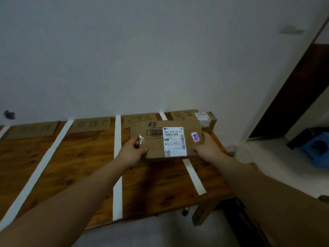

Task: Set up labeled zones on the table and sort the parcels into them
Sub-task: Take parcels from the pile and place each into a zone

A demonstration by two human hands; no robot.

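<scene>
A flat brown cardboard parcel (156,139) with a white shipping label and a small orange sticker is held over the wooden table (80,157). My left hand (132,151) grips its left edge and my right hand (207,147) grips its right edge. The parcel straddles the white tape strip (194,175) between the two rightmost zones. Handwritten cardboard zone signs lean at the table's back: one far left (31,130), one left of centre (92,124), one just behind the parcel (139,119), and one at the right (183,114).
A small parcel (206,120) with a white label sits at the table's back right corner. Other white tape strips (117,168) (41,168) divide the table. A grey wall rises behind. A dark doorway and a blue stool (318,148) lie to the right.
</scene>
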